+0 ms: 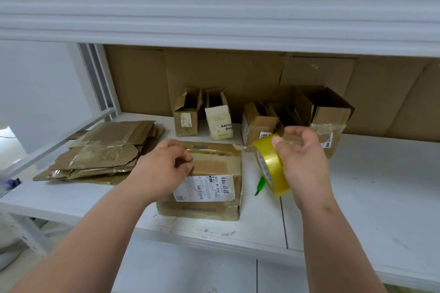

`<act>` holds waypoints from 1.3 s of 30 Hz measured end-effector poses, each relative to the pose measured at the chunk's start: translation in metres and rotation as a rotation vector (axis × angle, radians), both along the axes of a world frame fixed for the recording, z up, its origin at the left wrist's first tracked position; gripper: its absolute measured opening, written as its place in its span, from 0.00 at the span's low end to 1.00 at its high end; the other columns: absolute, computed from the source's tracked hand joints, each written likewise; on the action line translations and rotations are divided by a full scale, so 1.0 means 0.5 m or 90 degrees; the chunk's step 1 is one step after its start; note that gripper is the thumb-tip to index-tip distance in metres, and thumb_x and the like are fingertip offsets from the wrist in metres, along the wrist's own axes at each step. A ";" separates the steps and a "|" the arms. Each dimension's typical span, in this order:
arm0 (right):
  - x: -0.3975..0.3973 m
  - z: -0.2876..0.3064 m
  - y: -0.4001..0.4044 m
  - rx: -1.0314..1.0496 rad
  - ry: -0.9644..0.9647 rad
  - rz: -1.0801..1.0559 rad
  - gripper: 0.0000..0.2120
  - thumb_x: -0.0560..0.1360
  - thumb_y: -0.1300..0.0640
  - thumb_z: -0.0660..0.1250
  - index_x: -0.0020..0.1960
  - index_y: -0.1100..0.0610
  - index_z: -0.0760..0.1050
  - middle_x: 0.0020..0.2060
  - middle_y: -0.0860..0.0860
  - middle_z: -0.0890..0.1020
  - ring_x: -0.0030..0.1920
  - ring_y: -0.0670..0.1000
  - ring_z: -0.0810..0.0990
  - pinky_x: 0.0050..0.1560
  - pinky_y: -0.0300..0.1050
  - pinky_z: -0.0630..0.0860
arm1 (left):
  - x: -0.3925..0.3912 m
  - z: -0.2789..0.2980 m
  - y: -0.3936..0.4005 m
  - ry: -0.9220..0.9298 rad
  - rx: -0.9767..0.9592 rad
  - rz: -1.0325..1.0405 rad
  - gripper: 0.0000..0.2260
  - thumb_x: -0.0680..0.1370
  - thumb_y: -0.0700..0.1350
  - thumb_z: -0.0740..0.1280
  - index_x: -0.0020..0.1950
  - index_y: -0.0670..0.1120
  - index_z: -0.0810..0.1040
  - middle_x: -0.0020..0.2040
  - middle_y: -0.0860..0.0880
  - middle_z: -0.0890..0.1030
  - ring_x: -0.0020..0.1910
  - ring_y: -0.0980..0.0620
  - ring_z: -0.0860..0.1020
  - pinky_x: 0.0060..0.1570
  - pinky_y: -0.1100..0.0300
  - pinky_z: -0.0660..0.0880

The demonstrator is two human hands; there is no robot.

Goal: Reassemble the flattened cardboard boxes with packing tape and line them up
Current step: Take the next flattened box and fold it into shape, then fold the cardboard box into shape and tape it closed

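White shelf (357, 197), lower tier, cut off at the right and near edges; upper tier across the top of view, its cardboard contents blurred and cropped. Brown cardboard backing (238, 74) behind, full extent hidden by the upper tier. Stack of flattened boxes (102, 152), left on shelf, count not readable, old tape glinting. Row of upright reassembled boxes (259, 119) at the back: five or so, the rightmost partly hidden behind the right hand. Box in progress (214, 188), front centre, shipping label on top, print illegible. Left hand (164, 169), fingers curled, pressing on box top at a tape strip. Right hand (302, 157), fingers clamped on yellow tape roll (271, 164), held just right of the box. Green cutter (260, 185), mostly hidden behind the roll.
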State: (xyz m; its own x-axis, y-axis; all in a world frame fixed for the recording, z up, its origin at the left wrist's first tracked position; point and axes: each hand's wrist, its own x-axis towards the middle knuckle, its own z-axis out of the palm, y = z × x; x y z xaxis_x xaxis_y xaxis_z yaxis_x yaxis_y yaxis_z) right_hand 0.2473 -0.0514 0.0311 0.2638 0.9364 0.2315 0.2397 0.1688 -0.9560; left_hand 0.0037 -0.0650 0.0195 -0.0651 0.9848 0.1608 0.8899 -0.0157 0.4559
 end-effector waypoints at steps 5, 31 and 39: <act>-0.053 0.029 -0.014 0.032 0.005 0.063 0.04 0.81 0.51 0.64 0.50 0.48 0.77 0.43 0.42 0.79 0.43 0.41 0.76 0.38 0.39 0.68 | -0.007 0.021 -0.014 -0.087 -0.061 -0.042 0.13 0.84 0.53 0.57 0.63 0.54 0.77 0.62 0.57 0.74 0.60 0.54 0.73 0.58 0.54 0.71; -0.127 0.025 -0.026 0.147 -0.640 0.209 0.17 0.79 0.46 0.64 0.66 0.46 0.73 0.62 0.41 0.75 0.63 0.40 0.67 0.76 0.44 0.41 | -0.077 0.020 0.022 -0.374 -0.010 -0.139 0.25 0.78 0.52 0.70 0.69 0.73 0.66 0.74 0.57 0.62 0.69 0.56 0.70 0.69 0.50 0.70; -0.129 0.056 -0.004 0.186 -0.487 0.259 0.13 0.77 0.49 0.68 0.61 0.45 0.76 0.49 0.33 0.70 0.48 0.33 0.59 0.65 0.43 0.57 | -0.111 0.050 0.008 -0.563 -0.016 -0.187 0.19 0.71 0.45 0.75 0.60 0.60 0.78 0.62 0.61 0.77 0.52 0.58 0.79 0.56 0.52 0.74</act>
State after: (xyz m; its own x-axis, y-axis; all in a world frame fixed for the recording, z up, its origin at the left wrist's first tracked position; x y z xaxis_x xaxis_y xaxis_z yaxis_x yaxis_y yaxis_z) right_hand 0.1827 -0.0534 0.0591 -0.3972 0.7999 0.4499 0.6590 0.5898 -0.4667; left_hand -0.0520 -0.0610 0.0442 0.0985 0.9838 0.1499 0.1816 -0.1659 0.9693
